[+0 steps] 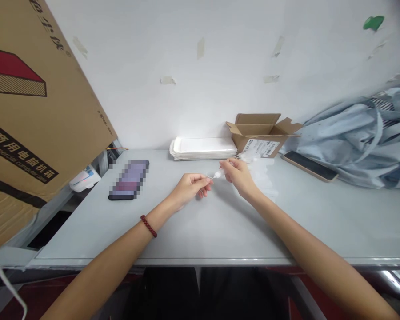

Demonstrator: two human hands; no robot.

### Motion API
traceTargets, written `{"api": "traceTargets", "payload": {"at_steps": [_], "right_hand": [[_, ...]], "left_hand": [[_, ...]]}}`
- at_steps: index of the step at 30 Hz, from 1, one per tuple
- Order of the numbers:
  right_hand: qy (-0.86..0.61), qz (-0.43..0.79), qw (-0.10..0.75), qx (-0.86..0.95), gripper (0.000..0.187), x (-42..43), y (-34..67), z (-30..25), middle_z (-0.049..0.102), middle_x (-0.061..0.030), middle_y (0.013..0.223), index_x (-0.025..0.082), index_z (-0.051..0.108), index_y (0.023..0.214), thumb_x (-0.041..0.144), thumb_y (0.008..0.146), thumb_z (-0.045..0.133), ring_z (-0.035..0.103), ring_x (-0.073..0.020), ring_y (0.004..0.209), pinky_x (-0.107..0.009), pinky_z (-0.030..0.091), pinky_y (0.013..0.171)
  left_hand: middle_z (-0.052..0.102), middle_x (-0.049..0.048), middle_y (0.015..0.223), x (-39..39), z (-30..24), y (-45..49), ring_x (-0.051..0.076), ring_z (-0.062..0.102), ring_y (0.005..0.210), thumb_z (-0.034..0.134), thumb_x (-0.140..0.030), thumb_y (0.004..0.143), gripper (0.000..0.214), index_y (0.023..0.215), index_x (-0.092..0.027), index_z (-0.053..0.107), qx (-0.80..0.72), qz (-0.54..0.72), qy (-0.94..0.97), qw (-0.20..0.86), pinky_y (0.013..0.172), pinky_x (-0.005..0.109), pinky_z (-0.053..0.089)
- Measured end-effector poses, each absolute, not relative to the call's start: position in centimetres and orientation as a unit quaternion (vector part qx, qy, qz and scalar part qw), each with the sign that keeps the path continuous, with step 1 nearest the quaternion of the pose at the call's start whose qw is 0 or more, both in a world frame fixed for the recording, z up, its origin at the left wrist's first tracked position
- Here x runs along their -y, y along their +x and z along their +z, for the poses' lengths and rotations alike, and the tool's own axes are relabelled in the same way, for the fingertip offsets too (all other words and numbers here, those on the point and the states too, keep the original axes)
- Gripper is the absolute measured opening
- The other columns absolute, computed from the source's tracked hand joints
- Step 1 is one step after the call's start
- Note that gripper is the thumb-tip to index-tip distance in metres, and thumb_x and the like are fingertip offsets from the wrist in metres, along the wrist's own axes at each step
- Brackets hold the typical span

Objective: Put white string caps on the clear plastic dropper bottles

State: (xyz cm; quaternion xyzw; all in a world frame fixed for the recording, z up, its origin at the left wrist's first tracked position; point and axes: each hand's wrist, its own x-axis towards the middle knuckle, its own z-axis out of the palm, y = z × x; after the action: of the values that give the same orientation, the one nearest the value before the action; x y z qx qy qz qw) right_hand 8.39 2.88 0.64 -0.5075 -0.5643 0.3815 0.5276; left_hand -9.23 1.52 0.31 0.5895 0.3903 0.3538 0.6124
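My left hand [194,186] is closed in a pinch just above the middle of the table. A small pale piece shows at its fingertips, too tiny to name. My right hand [237,175] grips a small white bottle with a pointed nozzle [218,174], tilted so that its tip meets or nearly meets the left fingertips. Most of the bottle is hidden by the right fingers. Behind and beside the right hand lie several translucent white plastic pieces [264,175], too blurred to identify.
A stack of flat white sheets or trays [203,149] lies by the wall, beside an open cardboard box [262,141]. One phone [129,180] lies left, another phone [310,166] right, near a light blue cloth bag [360,138]. A large carton [43,111] leans at the left.
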Motion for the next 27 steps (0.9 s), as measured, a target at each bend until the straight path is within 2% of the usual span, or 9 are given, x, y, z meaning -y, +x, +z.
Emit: {"api": "traceTargets", "payload": {"at_steps": [15, 27], "right_hand": [[-0.523, 0.33, 0.503, 0.604, 0.032, -2.8, 7.9, -0.2, 0.035, 0.0067, 0.043, 0.019, 0.051, 0.062, 0.045, 0.081, 0.051, 0.031, -0.0094, 0.041, -0.024, 0.027, 0.044], [-0.516, 0.399, 0.506, 0.564, 0.03, -2.7, 7.3, -0.7, 0.032, 0.0079, 0.04, 0.02, 0.049, 0.062, 0.045, 0.078, 0.051, 0.03, -0.0094, 0.039, -0.024, 0.024, 0.041]], "left_hand": [[0.059, 0.0017, 0.066, -1.6, -0.1, -9.5, 0.009, 0.053, 0.052, 0.063, -0.032, 0.078, 0.022, 0.076, -0.01, 0.064, -0.391, 0.361, 0.6, 0.597, 0.052, 0.023, 0.04], [0.059, 0.0019, 0.064, -1.7, 0.1, -9.5, 0.009, 0.054, 0.052, 0.062, -0.028, 0.075, 0.017, 0.071, -0.012, 0.064, -0.405, 0.355, 0.581, 0.61, 0.053, 0.024, 0.041]]}}
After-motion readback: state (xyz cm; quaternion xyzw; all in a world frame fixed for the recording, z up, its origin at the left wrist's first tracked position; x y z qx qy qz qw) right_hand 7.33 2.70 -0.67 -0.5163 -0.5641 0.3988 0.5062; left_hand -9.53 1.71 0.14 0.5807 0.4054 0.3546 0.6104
